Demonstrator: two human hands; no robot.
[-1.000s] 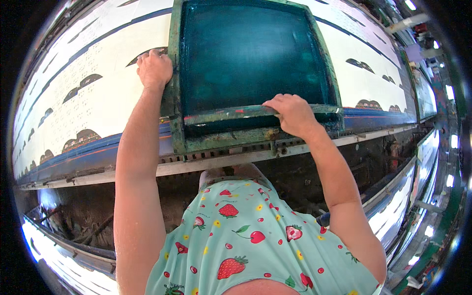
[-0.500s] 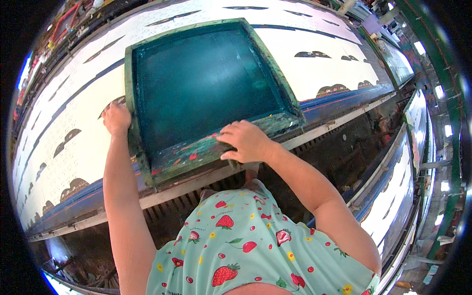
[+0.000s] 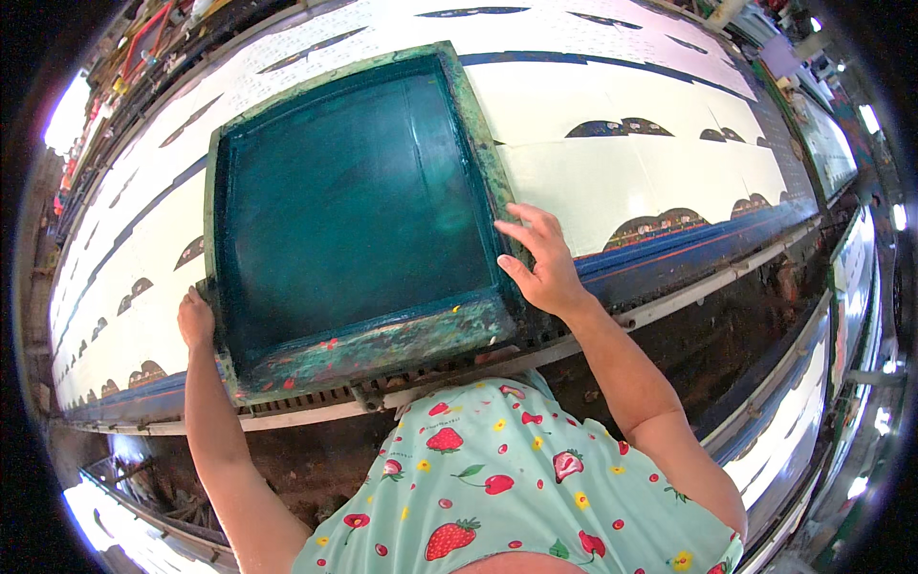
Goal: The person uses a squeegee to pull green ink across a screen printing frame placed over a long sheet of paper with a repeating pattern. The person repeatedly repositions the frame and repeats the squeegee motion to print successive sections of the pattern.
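A large screen printing frame (image 3: 354, 201) with a dark teal mesh and paint-stained green edges lies on the long printing table, its near side reaching the table's front edge. My left hand (image 3: 196, 319) is closed at the frame's left side, near the lower corner, with some fingertips hidden against it. At the right side, my right hand (image 3: 545, 260) is open, fingers spread beside the frame's edge. Whether its fingertips touch the frame is hard to tell. White printed sheets (image 3: 574, 187) with dark scalloped shapes lie to both sides of the frame.
A metal rail (image 3: 669, 297) runs along the table's near edge, with a small clamp-like fitting (image 3: 366, 396) below the frame. Another table with white sheets (image 3: 775, 421) stands at the right, across a dark gap. Cluttered gear (image 3: 124, 72) fills the far left.
The frame has shifted left and toward me and turned slightly. My left hand slid down nearer its lower corner. My right hand left the front edge and moved to the right side.
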